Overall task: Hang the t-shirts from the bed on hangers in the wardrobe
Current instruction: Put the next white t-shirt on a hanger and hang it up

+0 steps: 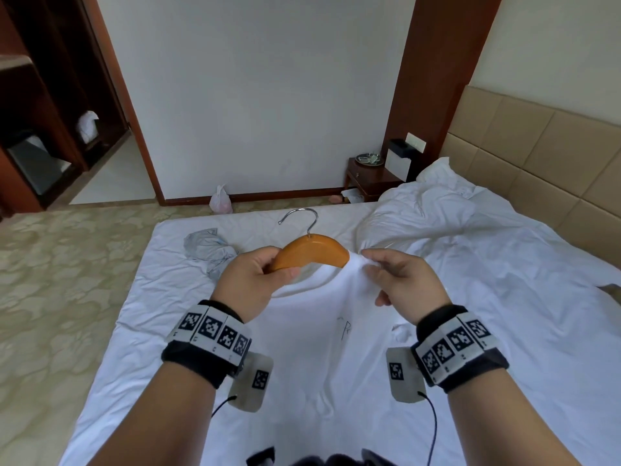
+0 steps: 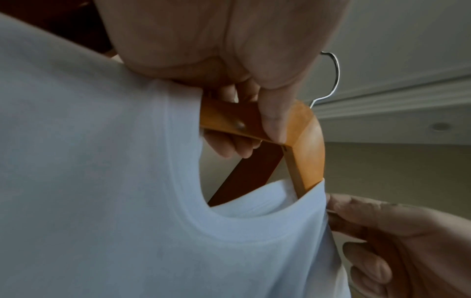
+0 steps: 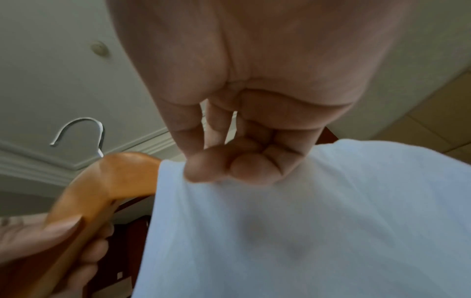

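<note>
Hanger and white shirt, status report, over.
Left hand grips hanger. Right hand pinches white shirt at shoulder; one hanger arm inside collar. Grey garment waits on bed. Nothing blocking.

left grip (image 1: 255,280) curled, right grip (image 1: 400,280) pinching

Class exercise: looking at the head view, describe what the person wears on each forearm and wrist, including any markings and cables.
Both forearms are bare, with no sleeves. Each wrist carries a black fabric wristband topped by a white strip of black-and-white square code markers; the right wrist's matching band looks alike. Under each wrist hangs a grey box-shaped module bearing one marker, with a thin black cable trailing from it.
</note>
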Demonstrator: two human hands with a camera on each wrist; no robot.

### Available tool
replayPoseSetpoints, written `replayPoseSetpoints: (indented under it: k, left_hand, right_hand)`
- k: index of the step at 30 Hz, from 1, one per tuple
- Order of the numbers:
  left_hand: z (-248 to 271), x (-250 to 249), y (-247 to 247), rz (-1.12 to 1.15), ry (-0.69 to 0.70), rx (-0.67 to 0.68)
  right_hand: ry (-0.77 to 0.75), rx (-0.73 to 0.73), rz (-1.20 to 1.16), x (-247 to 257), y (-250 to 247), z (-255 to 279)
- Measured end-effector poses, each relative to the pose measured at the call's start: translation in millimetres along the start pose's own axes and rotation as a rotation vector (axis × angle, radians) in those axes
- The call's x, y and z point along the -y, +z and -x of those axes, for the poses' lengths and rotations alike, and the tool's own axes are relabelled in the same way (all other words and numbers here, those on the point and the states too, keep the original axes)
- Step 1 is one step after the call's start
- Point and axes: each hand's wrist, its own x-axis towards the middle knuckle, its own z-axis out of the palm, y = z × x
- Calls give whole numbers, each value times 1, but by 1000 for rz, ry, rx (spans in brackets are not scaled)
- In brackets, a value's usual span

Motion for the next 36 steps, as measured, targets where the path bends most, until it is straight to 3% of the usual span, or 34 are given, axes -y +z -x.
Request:
replayPoseSetpoints:
  k: [8, 11, 13, 15, 18, 20, 25, 31, 36]
  left_hand:
    - [3, 9, -1, 29, -52, -53]
    - [2, 12, -5, -78, -91, -141]
    - [-1, 13, -9, -132, -118, -179]
    - [-5, 12, -14, -131, -109, -179]
    - [-8, 8, -20, -108, -85, -161]
    - [-8, 7, -25, -87, -77, -151]
    - [-8, 7, -35, -45, -55, -109]
    - [-4, 4, -38, -13, -49, -97]
    - [-3, 9, -46, 17, -53, -123]
  right_hand:
    - [-165, -164, 217, -7, 24, -6]
    - [-229, -91, 210, -5, 28, -1]
    - [-186, 83, 146, -2, 29, 5]
    - [-89, 134, 82, -4, 27, 5]
    - [55, -166, -45, -21, 14, -9]
    - [152, -294, 11, -32, 4, -17]
    - [221, -240, 17, -54, -6, -27]
    - [226, -268, 184, -70, -13, -39]
    - [378, -306, 315, -93, -27, -44]
